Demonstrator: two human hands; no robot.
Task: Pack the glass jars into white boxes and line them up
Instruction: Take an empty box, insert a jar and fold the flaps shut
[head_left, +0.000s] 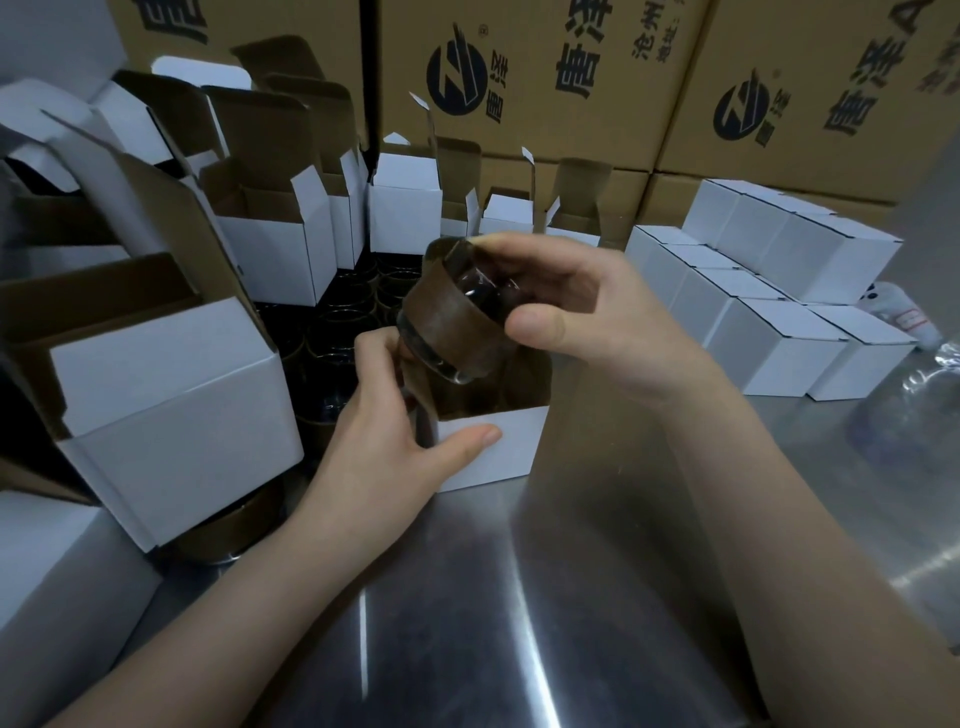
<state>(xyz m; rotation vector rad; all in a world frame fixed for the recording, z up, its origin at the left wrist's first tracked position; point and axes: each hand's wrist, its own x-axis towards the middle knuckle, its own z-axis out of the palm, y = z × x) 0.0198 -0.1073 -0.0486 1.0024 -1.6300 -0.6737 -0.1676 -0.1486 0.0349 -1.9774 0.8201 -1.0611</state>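
My right hand (566, 301) grips a glass jar (447, 317) wrapped in a brown paper band, tilted just above an open white box (488, 447) on the steel table. The fingers and thumb curl round the jar's upper end. My left hand (400, 431) holds the box's left front corner, thumb lying across its white front. Closed white boxes (769, 306) stand in rows at the right. More dark glass jars (343, 322) stand packed together behind the box.
Several open white boxes (270, 249) with raised flaps crowd the left and back. Large brown cartons (571, 88) form a wall behind. The steel tabletop (467, 623) stretches toward me. Clear plastic wrap (924, 395) lies at the right edge.
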